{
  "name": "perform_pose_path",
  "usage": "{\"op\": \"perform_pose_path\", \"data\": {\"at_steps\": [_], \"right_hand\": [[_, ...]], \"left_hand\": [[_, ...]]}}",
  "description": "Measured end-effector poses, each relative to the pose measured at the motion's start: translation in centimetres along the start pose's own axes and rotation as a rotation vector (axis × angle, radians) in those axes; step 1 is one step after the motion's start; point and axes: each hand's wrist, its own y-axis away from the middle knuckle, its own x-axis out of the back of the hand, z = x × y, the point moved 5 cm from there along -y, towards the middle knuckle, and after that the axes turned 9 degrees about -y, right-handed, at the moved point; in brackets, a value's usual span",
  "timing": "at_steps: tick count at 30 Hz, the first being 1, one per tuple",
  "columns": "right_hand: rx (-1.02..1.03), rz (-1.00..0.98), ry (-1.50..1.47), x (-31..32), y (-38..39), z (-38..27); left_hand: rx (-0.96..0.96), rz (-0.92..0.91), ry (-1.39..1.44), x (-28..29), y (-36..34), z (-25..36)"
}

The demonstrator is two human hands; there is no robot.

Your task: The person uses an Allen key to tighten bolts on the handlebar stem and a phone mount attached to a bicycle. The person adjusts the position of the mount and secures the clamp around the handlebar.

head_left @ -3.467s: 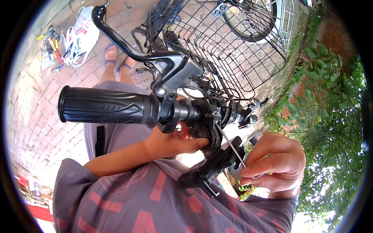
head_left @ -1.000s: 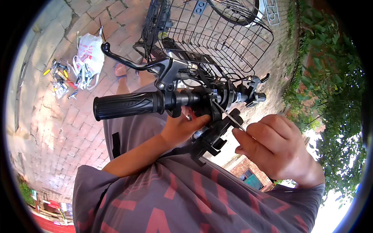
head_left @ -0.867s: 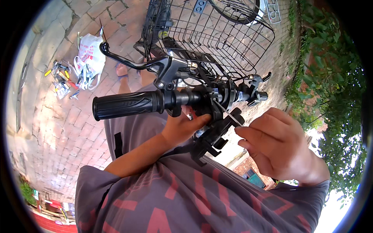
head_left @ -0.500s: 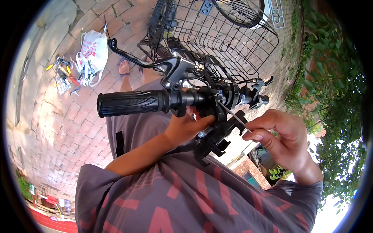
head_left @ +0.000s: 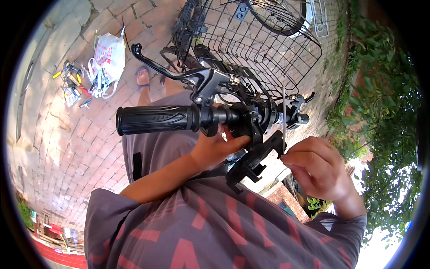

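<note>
On the paving (head_left: 67, 148), toward its upper left edge, a loose cluster of tools (head_left: 71, 85) lies just beside a white bag (head_left: 109, 54) with red print, its mouth toward the lower edge and metal parts showing there. Next comes the black, ribbed grip (head_left: 154, 120), covering the left end of the bar (head_left: 229, 116); a black lever (head_left: 165, 69) reaches out above it, its tip curled. The left hand (head_left: 217, 148) is clamped on the black clamp (head_left: 256, 130) around the middle of the bar, thumb pressed to the front and the other fingers mostly hidden behind. Below the clamp sits a black mount (head_left: 251, 161), tilted, its prongs pointing down toward the grey shirt (head_left: 215, 210). Above, a black wire basket (head_left: 264, 45) spreads past the bar. The thin metal rod (head_left: 284, 119) stands nearly upright, to the right of the clamp and apart from it, crossing in front of the far part of the bar. The right hand (head_left: 316, 163) pinches the rod's lower end between thumb and fingertips, just beside the mount's upper right corner. Green leaves (head_left: 376, 98) fill the right side.
</note>
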Motion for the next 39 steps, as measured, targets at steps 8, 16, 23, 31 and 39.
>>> {"op": "perform_pose_path", "data": {"at_steps": [8,16,23,31,39], "right_hand": [[-0.046,0.27,-0.166,2.8,3.0,-1.7],[0.081,-0.099,-1.558,-5.2,6.3,-3.3],[0.2,-0.2,-1.387,-7.4,6.4,-1.6],[-0.228,0.29,-0.831,1.1,1.6,8.1],[-0.092,-0.054,-0.304,0.5,-4.3,9.8]], "left_hand": [[0.029,-0.006,0.022,0.3,0.1,-0.4],[0.403,0.068,0.429,1.2,-0.1,-5.3],[0.577,-0.127,0.857,0.3,0.4,-4.9],[0.154,-0.056,0.142,0.3,0.6,-1.8],[0.191,0.027,0.204,0.5,1.3,-1.1]]}}
